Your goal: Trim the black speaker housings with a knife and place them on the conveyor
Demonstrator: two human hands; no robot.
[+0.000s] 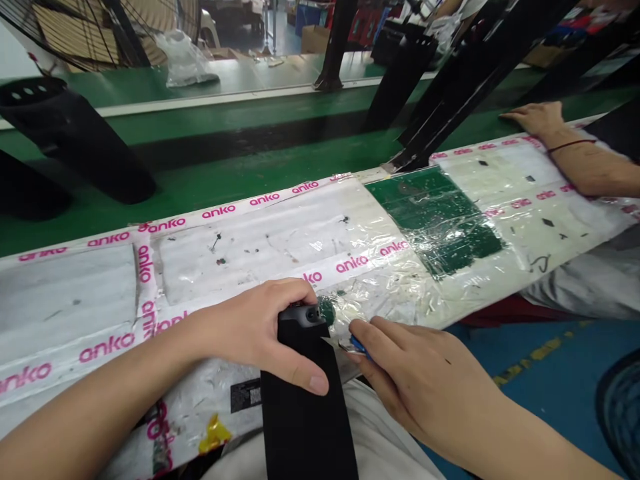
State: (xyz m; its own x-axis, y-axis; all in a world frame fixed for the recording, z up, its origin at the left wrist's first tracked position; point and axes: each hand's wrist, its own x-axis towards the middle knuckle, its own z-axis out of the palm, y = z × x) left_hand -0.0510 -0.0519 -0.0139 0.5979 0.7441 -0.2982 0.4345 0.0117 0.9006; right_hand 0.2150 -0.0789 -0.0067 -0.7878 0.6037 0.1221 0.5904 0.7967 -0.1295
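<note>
My left hand (273,337) is wrapped over the upper end of a long black casing (310,413), with the thumb across its face. The casing stands tilted in front of my lap, and its lower end runs out of view. A dark grey end piece with small holes shows at its top. In my right hand (410,380), just right of the casing, is a small blue utility knife (357,345) with a short metal end; the fingers hide most of it. A pointed black edge juts out beside the casing's top, near the knife.
The work ledge (260,247) is covered in plastic and pink-lettered tape. Behind it runs a green conveyor belt (215,153) bearing black casings (90,140). A dark slanted post (450,87) rises beyond the ledge. A co-worker's arm (575,150) rests at the right.
</note>
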